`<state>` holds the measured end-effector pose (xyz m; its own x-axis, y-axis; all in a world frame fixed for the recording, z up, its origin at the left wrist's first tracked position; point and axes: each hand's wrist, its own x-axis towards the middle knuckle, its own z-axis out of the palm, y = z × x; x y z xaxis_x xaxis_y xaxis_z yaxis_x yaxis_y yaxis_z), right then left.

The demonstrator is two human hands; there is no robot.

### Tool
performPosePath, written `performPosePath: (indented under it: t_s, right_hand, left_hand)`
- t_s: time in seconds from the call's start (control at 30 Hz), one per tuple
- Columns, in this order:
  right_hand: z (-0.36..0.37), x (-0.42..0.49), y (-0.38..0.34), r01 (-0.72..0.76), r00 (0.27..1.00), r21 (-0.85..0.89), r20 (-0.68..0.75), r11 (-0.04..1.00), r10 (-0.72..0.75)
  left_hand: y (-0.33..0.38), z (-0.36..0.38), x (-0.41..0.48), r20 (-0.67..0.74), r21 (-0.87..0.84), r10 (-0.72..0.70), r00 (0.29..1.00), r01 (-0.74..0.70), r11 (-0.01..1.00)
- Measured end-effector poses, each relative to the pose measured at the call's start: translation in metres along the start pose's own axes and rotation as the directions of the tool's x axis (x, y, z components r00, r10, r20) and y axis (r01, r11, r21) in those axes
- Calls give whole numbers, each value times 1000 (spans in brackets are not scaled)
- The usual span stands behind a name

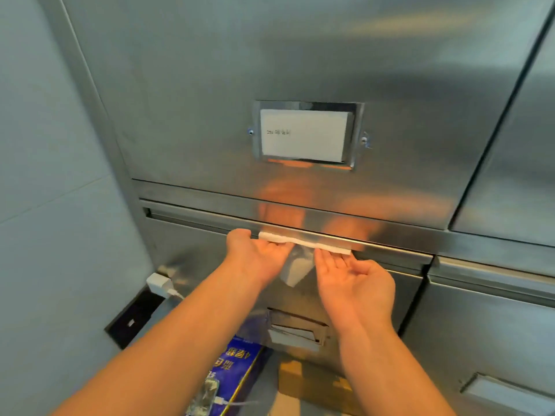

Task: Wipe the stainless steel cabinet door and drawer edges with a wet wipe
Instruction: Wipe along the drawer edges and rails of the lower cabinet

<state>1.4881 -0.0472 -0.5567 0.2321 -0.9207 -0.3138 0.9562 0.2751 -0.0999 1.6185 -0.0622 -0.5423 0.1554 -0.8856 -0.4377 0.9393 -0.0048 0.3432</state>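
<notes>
A stainless steel cabinet door [210,85] with a framed white label [303,135] fills the upper view. Below it runs the top edge of a drawer [195,219]. A white wet wipe [303,242] lies folded along that edge, and a loose part of it hangs down between my hands. My left hand [255,258] is palm up, with its fingertips against the left part of the wipe and its thumb by the drawer lip. My right hand [351,283] is also palm up, with straight fingers touching the right part of the wipe.
A white charger [159,284] sits in a black wall socket [132,321] at lower left. A blue package [237,370] and a cardboard box [312,382] lie on the floor below the drawer. A second steel cabinet [510,175] with its own drawer [495,325] adjoins on the right.
</notes>
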Motion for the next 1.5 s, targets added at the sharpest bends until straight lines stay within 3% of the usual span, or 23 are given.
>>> performPosePath:
  t_s: [0.3,0.63,1.0,1.27,1.5]
  right_hand:
    - [-18,-24,-91,121,990,24,-70,992,-119]
    - [-19,-17,-69,218,970,34,-119,975,-213]
    - [11,22,76,50,998,-60,-45,997,-53]
    - [32,54,189,-118,993,-134,13,984,121]
    - [37,69,230,-218,975,-189,9,957,224]
  left_hand:
    - [-103,36,-21,26,23,-37,999,36,999]
    - [-88,29,-16,46,-2,-121,992,122,993]
    - [71,-24,6,23,-64,-24,999,26,998]
    - [185,-66,25,33,-96,151,988,-148,984]
    - [225,-83,31,41,-167,191,981,-182,969]
